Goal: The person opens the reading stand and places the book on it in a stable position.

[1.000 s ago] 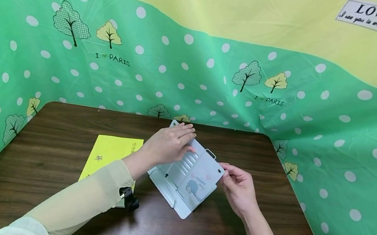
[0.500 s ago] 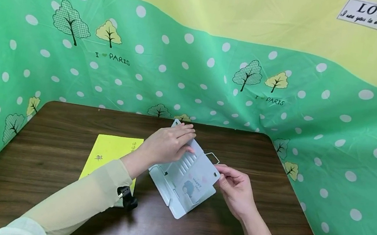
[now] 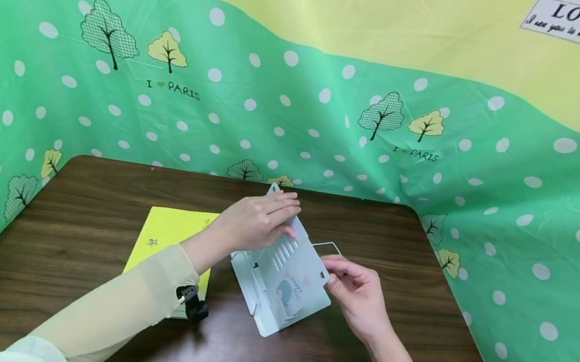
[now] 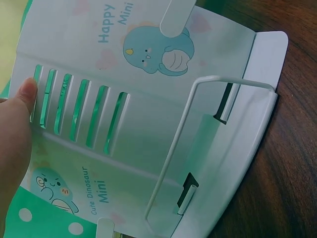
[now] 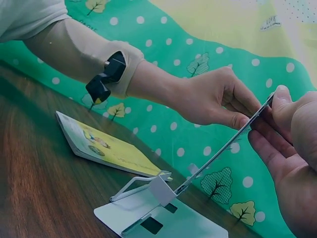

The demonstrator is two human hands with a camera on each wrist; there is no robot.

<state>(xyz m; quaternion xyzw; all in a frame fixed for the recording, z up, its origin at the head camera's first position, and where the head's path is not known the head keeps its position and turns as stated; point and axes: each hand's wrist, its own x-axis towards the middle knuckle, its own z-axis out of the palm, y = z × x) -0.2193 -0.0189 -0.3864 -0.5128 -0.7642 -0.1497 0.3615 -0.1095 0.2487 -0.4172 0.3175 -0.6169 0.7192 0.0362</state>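
Note:
A pale blue-white book stand point(image 3: 302, 286) with slots and a printed dinosaur stands tilted near the table's middle. My left hand point(image 3: 255, 223) holds its upper edge, the thumb lying on the front near the slots point(image 4: 81, 111). At the panel's right corner, my right hand point(image 3: 360, 295) pinches the edge between thumb and fingers; some of those fingers are hidden behind the panel. A thin wire loop point(image 3: 329, 244) sticks out past the back edge, close to the right hand. In the left wrist view, a white wire bar point(image 4: 173, 136) crosses above the base ledge point(image 4: 237, 148).
A yellow book point(image 3: 160, 240) lies on the brown wooden table point(image 3: 62, 234), left of the stand and partly under the left forearm. Green and yellow dotted cloth point(image 3: 277, 116) hangs around the back and sides. Each wrist wears a black camera mount point(image 3: 193, 304).
The stand's right corner has swung a little left and toward me, and the right hand has followed. More of the wire loop shows behind the panel. The left hand has hardly moved.

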